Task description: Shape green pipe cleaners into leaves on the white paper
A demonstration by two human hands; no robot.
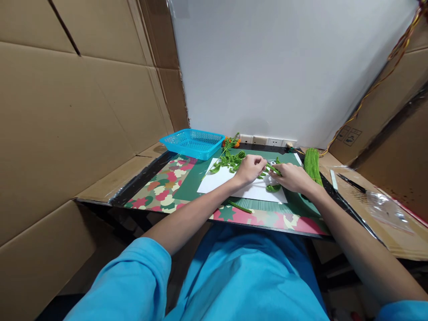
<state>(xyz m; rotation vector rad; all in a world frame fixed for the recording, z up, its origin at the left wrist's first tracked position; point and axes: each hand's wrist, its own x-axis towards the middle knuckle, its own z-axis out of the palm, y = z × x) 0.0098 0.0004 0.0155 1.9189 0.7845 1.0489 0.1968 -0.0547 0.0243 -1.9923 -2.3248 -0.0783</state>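
Chenille stem [273,169], green and fuzzy, held over white paper [213,183]

At far left on the table, a blue plastic basket [195,153] with latticed sides sits at the back edge; its perforated floor shows through the open top. Just right of it lies an orange flower [236,143]. Nearer, curled green chenille leaves [234,159] spread across the paper's left part, and a loose green piece [240,207] lies by the table's front edge.

At centre, the left hand [253,168] has thumb and fingertips pressed together, apparently pinching one end of the stem. The stem slants between the hands. It looks very light, soft outside and bendable, with little slip; a pinch near each end should suit it, while hard squeezing could flatten the pile. The right hand [290,176] curls its fingers around the other end; exact finger contact is hard to tell. Below it, a green loop [273,188] rests on the paper.

Further right stands out a thick bundle of green stems [312,165]. At far right lies a clear plastic bag [388,209], its contents too unclear to name.
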